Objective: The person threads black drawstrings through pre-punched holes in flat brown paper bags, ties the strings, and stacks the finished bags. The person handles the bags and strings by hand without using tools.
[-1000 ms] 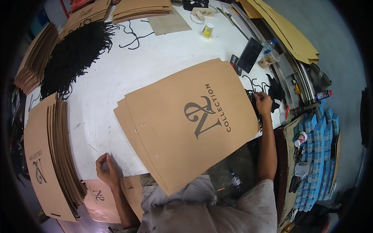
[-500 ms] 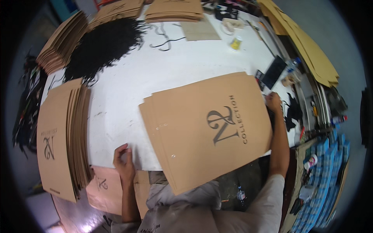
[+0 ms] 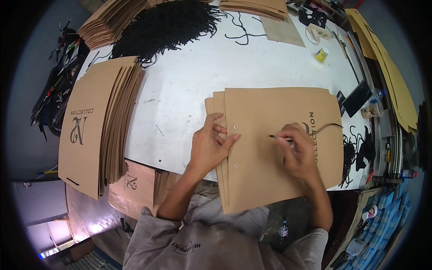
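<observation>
A small stack of brown paper bags (image 3: 270,180) lies before me, hanging over the table's front edge. The top bag has two ringed eyelets near its left side and a dark printed logo. At that side is my left hand (image 3: 211,144), its thumb on the top bag's edge and its fingers over the bags below, some fingertips meeting the edge. Above the middle of the bag, my right hand (image 3: 298,148) pinches a black cord (image 3: 330,126). The cord's tip points toward the eyelets, and its tail trails off right behind the hand.
More black cords (image 3: 348,157) lie right of the stack, below a phone (image 3: 357,99). A tall pile of bags (image 3: 85,130) stands left. A heap of black cords (image 3: 166,29) and further bags (image 3: 108,22) fill the back. A yellow-labelled cup (image 3: 321,55) sits far right.
My right hand has come from the right edge to above the bag with a cord. My left hand has moved onto the bags' left edge. The stack has turned straighter, and the view has shifted.
</observation>
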Available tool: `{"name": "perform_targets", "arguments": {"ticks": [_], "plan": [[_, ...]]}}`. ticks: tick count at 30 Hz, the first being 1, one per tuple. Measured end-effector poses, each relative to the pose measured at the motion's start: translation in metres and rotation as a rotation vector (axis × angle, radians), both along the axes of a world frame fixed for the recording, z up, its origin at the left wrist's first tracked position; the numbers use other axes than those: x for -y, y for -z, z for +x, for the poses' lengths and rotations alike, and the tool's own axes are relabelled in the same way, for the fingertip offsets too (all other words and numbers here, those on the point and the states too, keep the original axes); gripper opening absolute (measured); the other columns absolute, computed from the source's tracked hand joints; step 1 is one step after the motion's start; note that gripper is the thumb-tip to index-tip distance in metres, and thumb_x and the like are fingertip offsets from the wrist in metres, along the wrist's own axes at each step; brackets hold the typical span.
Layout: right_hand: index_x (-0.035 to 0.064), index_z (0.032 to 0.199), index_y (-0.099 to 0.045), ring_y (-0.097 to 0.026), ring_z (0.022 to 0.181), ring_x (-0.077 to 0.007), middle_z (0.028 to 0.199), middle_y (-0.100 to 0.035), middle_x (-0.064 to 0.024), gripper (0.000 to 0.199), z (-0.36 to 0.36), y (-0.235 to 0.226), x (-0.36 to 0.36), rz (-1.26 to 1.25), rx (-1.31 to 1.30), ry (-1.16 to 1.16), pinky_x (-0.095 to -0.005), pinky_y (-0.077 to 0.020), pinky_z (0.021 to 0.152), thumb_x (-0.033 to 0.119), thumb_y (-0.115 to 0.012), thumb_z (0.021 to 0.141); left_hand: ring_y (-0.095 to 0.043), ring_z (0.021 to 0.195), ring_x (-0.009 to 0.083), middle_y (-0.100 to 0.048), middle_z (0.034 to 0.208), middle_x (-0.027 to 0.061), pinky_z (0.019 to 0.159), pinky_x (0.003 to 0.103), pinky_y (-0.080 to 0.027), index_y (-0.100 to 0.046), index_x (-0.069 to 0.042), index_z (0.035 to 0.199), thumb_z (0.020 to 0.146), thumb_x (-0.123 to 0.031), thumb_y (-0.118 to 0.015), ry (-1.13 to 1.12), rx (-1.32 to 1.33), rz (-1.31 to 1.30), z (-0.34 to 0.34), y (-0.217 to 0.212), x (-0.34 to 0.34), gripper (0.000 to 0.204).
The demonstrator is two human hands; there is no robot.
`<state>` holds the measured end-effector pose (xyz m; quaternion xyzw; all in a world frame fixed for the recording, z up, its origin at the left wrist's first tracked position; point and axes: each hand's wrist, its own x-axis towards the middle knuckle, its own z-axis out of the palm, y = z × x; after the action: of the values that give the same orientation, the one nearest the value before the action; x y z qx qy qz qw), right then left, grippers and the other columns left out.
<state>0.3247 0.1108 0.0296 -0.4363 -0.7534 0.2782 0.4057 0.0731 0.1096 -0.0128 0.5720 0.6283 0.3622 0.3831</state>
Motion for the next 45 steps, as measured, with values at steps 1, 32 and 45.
{"name": "perform_targets", "arguments": {"ticks": [1, 32, 45], "plan": [[-0.0031, 0.097, -0.063, -0.064, 0.081, -0.0298, 0.092, -0.064, -0.0165, 0.003, -0.017, 0.001, -0.004, 0.013, 0.053, -0.051, -0.0362, -0.0511, 0.074, -0.002, -0.064, 0.094, -0.070, 0.072, 0.0123, -0.071, 0.090, 0.0136, 0.061, 0.028, -0.055, -0.053, 0.002, 0.131, 0.086, -0.010, -0.080, 0.009, 0.020, -0.004, 0.002, 0.003, -0.002, 0.054], [-0.0015, 0.100, -0.056, -0.063, 0.081, -0.0375, 0.094, -0.060, -0.0183, 0.006, -0.068, 0.054, -0.003, -0.165, 0.096, -0.117, -0.0428, -0.0508, 0.073, -0.002, -0.060, 0.095, -0.068, 0.102, 0.0135, -0.067, 0.113, 0.0116, 0.086, 0.027, -0.057, -0.054, 0.005, 0.123, 0.096, 0.012, -0.055, 0.237, 0.790, -0.176, -0.015, 0.034, 0.014, 0.027], [-0.0016, 0.095, -0.061, -0.063, 0.077, -0.0333, 0.088, -0.062, -0.0157, 0.007, -0.073, 0.065, 0.005, -0.051, 0.045, -0.061, -0.0397, -0.0512, 0.069, -0.001, -0.067, 0.092, -0.069, 0.093, 0.0113, -0.068, 0.108, 0.0108, 0.078, 0.025, -0.057, -0.055, 0.004, 0.122, 0.093, 0.015, -0.051, 0.222, 0.781, -0.204, -0.016, 0.041, 0.014, 0.031]]}}
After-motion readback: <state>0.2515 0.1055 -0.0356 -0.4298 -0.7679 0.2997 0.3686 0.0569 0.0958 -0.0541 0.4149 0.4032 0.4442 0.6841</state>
